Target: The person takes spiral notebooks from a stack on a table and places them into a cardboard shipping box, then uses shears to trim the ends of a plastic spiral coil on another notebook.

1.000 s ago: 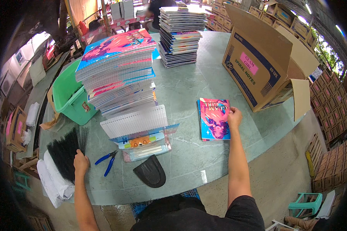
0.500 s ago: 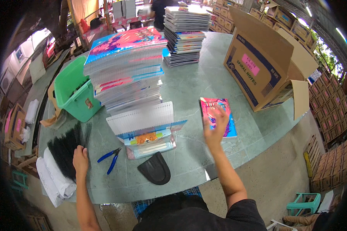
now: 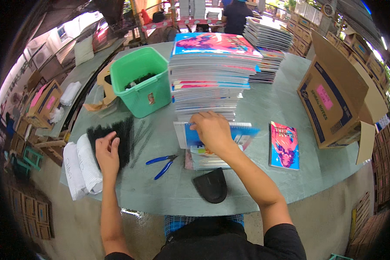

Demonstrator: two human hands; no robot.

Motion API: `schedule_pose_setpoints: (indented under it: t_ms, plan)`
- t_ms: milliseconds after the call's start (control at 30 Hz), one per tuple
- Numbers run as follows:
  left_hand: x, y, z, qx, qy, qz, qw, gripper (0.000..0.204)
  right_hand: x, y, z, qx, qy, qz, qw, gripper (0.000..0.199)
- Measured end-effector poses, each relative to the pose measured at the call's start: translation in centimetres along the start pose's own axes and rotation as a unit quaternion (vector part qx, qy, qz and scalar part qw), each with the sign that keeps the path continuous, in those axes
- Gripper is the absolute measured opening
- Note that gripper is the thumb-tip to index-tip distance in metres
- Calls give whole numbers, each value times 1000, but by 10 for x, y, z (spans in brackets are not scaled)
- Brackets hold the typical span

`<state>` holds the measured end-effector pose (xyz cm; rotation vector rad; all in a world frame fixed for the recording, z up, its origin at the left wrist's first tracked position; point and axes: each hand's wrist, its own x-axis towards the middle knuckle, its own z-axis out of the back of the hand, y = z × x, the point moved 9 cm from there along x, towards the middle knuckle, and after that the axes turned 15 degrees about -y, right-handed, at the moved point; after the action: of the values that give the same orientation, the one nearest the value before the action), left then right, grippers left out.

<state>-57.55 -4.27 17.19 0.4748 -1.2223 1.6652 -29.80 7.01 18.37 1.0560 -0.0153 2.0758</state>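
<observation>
My right hand (image 3: 213, 132) reaches over an unbound notebook (image 3: 242, 132) with upright sheets and a blue cover, its fingers curled round the top edge. Below that lies a small stack of printed sheets (image 3: 210, 160). My left hand (image 3: 107, 152) is over a heap of black plastic spiral coils (image 3: 125, 138), thumb and forefinger drawn together; whether a coil is between them I cannot tell. Blue-handled cutters (image 3: 162, 164) lie spread between my hands. Nearer me is a black rounded pad (image 3: 211, 185). A spiral notebook (image 3: 284, 146) with a pink and blue cover lies to the right.
Tall stacks of notebooks (image 3: 208, 73) stand behind my right hand. A green bin (image 3: 145, 97) with black bits inside is at the left, beyond white rolled bundles (image 3: 84, 167). An open cardboard box (image 3: 333, 95) occupies the right side. Another person (image 3: 237, 17) is in the background.
My right hand has left the spiral notebook on the right and moved left onto the unbound notebook's upright sheets. My left hand's fingers have shifted over the coils. The view has turned left.
</observation>
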Motion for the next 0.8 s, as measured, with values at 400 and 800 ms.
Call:
schedule_pose_setpoints:
  t_ms: [400, 800]
  plan:
    - [0, 15, -21, -408, -66, 287, 864, 18, 1, 44, -25, 71, -10, 40, 997, 12]
    - [-141, -32, -126, -65, 225, -25, 972, 21, -1, 40, -14, 15, -7, 67, 998, 26]
